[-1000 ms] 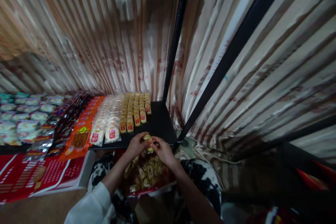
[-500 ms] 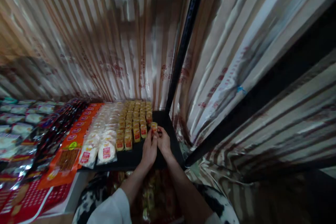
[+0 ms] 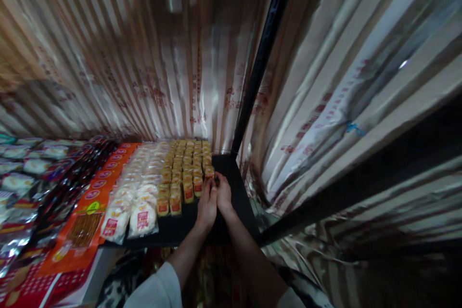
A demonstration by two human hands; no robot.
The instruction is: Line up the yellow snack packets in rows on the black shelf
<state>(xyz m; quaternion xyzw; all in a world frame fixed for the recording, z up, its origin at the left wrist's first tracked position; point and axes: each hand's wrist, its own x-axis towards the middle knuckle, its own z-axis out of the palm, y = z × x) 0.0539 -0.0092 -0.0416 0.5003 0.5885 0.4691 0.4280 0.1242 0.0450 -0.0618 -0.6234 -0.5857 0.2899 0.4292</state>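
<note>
A small yellow snack packet (image 3: 209,172) with a red label stands at the front of the rightmost row on the black shelf (image 3: 231,192). My left hand (image 3: 207,207) has its fingers closed on the near side of this packet. Close beside it, my right hand (image 3: 224,196) also pinches the packet, from the right; its fingertips are partly hidden. Left of my hands, matching yellow packets (image 3: 188,189) stand in several tight rows. Beyond them lie clear bags of round white pastries (image 3: 143,216) with red labels.
An orange snack bag (image 3: 82,228) and dark glossy packets (image 3: 68,183) lie further left, above a red bag (image 3: 21,288). A black post (image 3: 258,77) rises at the shelf's back right corner. Striped plastic sheeting (image 3: 173,57) hangs behind.
Both hands have brought the yellow packet from just above the shelf down against the front of the rightmost row. The view has shifted slightly.
</note>
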